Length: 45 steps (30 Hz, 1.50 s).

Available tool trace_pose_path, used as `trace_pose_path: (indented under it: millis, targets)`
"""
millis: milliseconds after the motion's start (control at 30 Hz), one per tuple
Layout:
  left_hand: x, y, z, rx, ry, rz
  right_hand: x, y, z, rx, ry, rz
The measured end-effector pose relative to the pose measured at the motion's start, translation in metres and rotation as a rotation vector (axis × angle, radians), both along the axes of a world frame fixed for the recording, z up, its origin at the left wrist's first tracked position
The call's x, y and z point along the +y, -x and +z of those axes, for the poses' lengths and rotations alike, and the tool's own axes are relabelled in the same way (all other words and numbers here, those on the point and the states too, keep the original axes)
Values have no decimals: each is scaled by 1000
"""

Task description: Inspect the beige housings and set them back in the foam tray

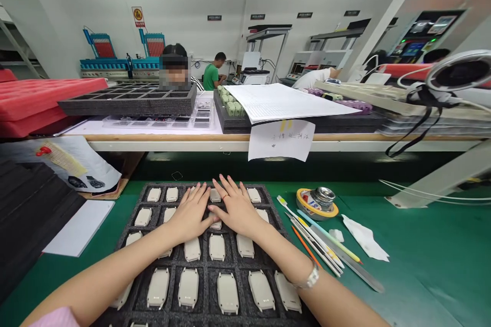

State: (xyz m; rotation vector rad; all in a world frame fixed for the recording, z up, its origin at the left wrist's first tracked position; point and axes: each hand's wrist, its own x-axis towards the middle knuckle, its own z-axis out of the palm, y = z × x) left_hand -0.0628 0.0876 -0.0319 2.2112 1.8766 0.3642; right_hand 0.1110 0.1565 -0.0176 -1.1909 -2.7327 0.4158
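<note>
A black foam tray [207, 265] lies on the green mat in front of me, its pockets filled with several small beige housings [227, 292]. My left hand [191, 212] rests flat on the tray's upper middle, fingers stretched out over the housings. Beside it my right hand [237, 208] also lies flat with fingers spread, a ring on one finger and a watch on the wrist. The thumbs nearly touch. Neither hand grips anything.
Brushes, sticks and a metal ruler [322, 240] lie right of the tray, with a tape roll [317, 203] and white wipe [365, 239]. White paper [79, 227] and stacked black foam [26, 214] sit left. A raised shelf [245, 138] holds trays and papers; other people work beyond.
</note>
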Motion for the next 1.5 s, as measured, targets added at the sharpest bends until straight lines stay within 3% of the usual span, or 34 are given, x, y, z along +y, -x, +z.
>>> trace_pose_path:
  millis: [167, 267, 633, 900, 1133, 1333, 1500]
  targets:
    - [17, -1, -15, 86, -5, -10, 11, 17, -29, 8, -44, -27]
    - [15, 1, -18, 111, -12, -15, 10, 17, -36, 13, -75, -27]
    - [16, 2, -19, 135, 7, -28, 8, 19, -39, -13, -128, -33]
    - [8, 9, -6, 138, 121, -120, 4, 23, -35, -81, -140, -44]
    - [-10, -3, -8, 190, 88, -33, -9, 36, -25, -154, -170, -132]
    - [-27, -14, -22, 217, 36, 167, -26, 42, -25, -174, -122, -253]
    - [-21, -3, -20, 156, 20, 206, -35, 44, -29, -145, -112, -278]
